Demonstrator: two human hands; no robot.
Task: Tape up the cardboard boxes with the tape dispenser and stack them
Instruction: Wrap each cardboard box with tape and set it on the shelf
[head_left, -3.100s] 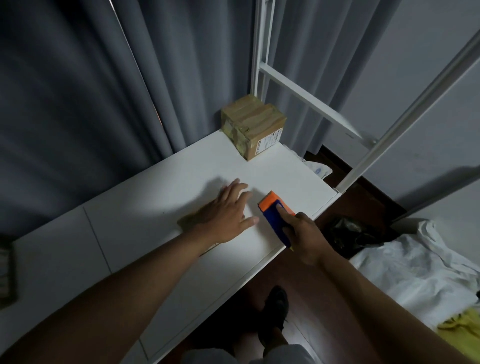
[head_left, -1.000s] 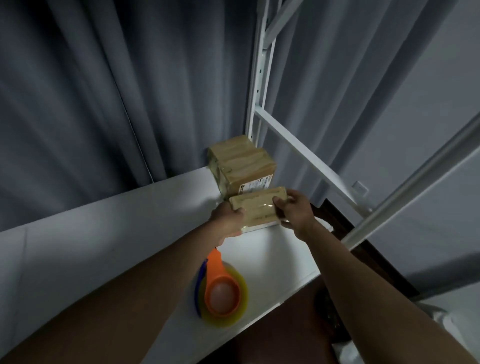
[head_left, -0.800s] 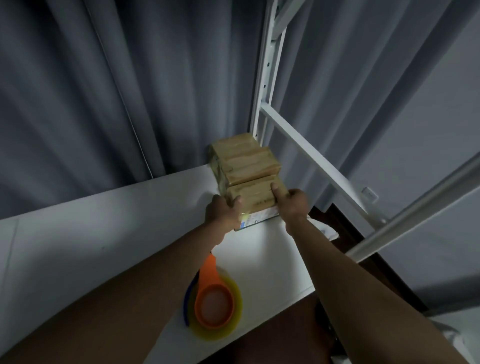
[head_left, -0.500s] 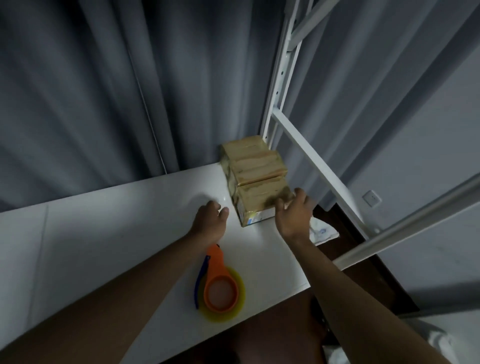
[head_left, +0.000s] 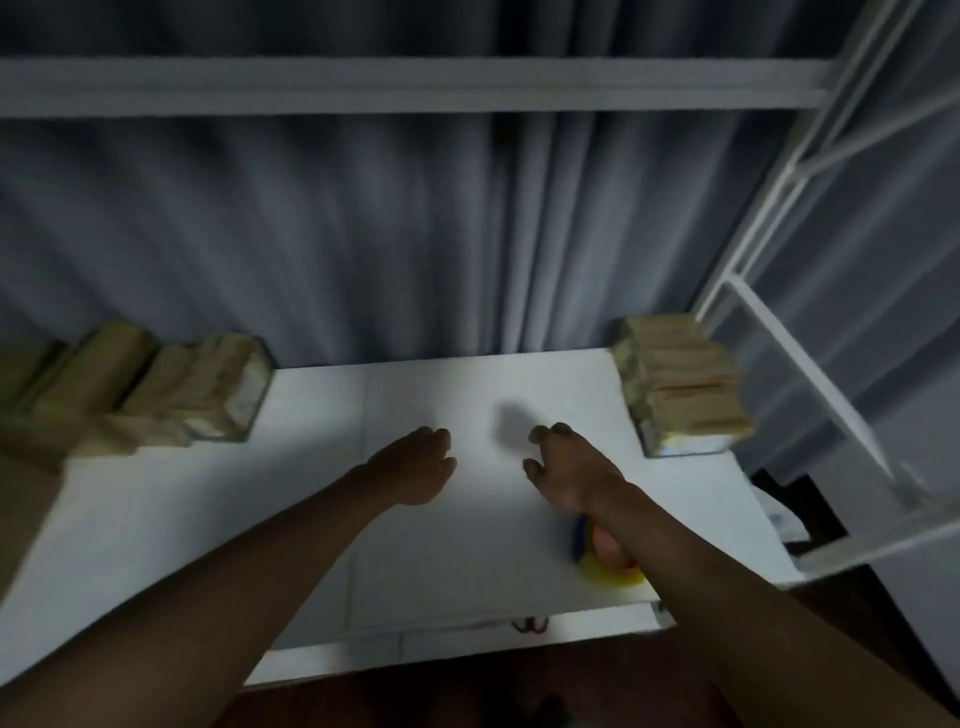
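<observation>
A stack of taped cardboard boxes (head_left: 680, 384) stands at the far right corner of the white table (head_left: 260, 499). More cardboard boxes (head_left: 192, 395) lie in a row at the far left. My left hand (head_left: 415, 467) and my right hand (head_left: 566, 467) hover over the table's middle, both holding nothing, fingers loosely curled. The orange, blue and yellow tape dispenser (head_left: 605, 556) lies near the front right edge, partly hidden under my right forearm. The frame is blurred by motion.
Grey curtains (head_left: 363, 234) hang behind the table. A white metal frame (head_left: 810, 364) rises at the right, with a horizontal bar (head_left: 415, 85) overhead. Dark floor shows beyond the front edge.
Both hands let go of the box placed on the right stack and drew back to the table's middle. The view swung left, bringing the left boxes into sight.
</observation>
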